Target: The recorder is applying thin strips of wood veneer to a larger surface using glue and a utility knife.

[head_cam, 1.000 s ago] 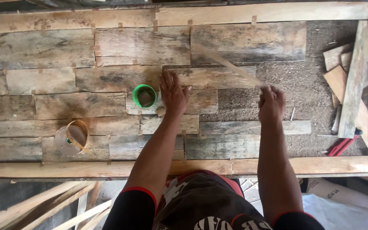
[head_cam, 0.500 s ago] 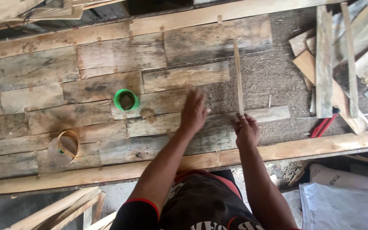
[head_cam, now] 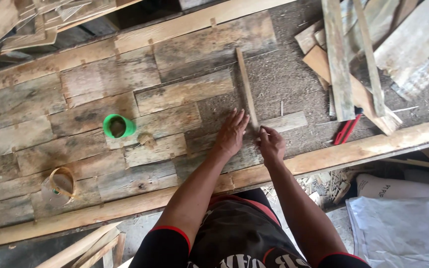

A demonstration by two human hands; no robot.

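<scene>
A weathered plank worktop (head_cam: 75, 106) under daylight, with loose wood offcuts (head_cam: 353, 59) piled on gritty ground.

The one camera sits on my head, looking almost straight down and close over the plank-covered tabletop (head_cam: 100, 84), my arms reaching in from the bottom edge.

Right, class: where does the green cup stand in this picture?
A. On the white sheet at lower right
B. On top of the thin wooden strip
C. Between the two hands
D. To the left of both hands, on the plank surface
D: the green cup stands on the plank surface, left of the left hand and the right hand.
</scene>
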